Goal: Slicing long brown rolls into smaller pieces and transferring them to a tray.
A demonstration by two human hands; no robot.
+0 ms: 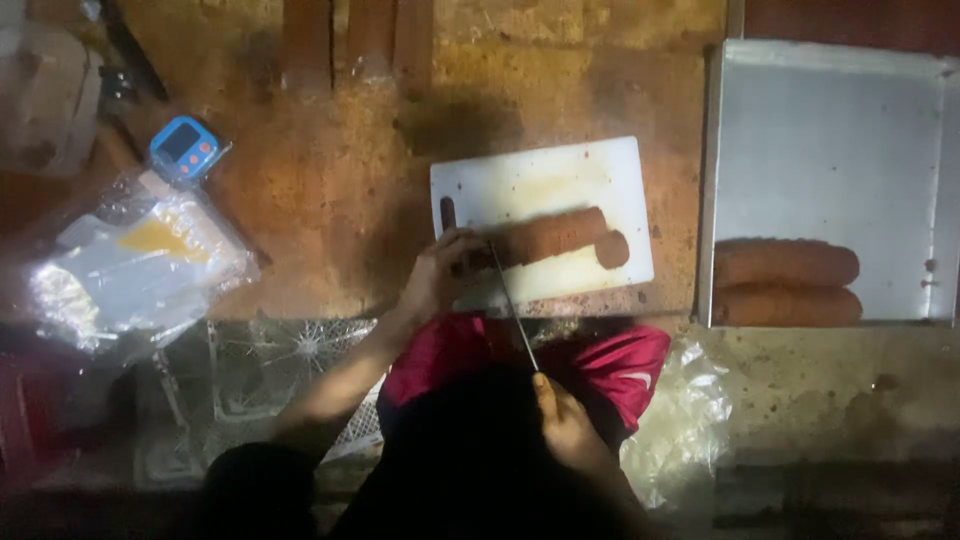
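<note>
Pinning the soft-looking brown log (548,236) on the white cutting board (560,175) near the counter's front edge, the left hand (440,272) grips its left end while the right hand (565,420) holds a thin knife (513,308).

Small food-preparation workplace, rough and dimly lit; looks like a back-room or street-side kitchen rather than a home one. Worn bench (330,190), surface stained brown and orange, patchy. White plastic cutting board (540,215) lies on it with a brown sausage-like log (545,237) and one cut slice (611,249). To the right, a large metal tray (830,150) carrying two more whole logs (785,283) side by side: batch work. Small blue digital timer or scale (183,148) at upper left. Crumpled clear plastic bags (140,265) beside it. Wire-mesh rack (270,370) below the bench edge. Lower area mostly in shadow.
</note>
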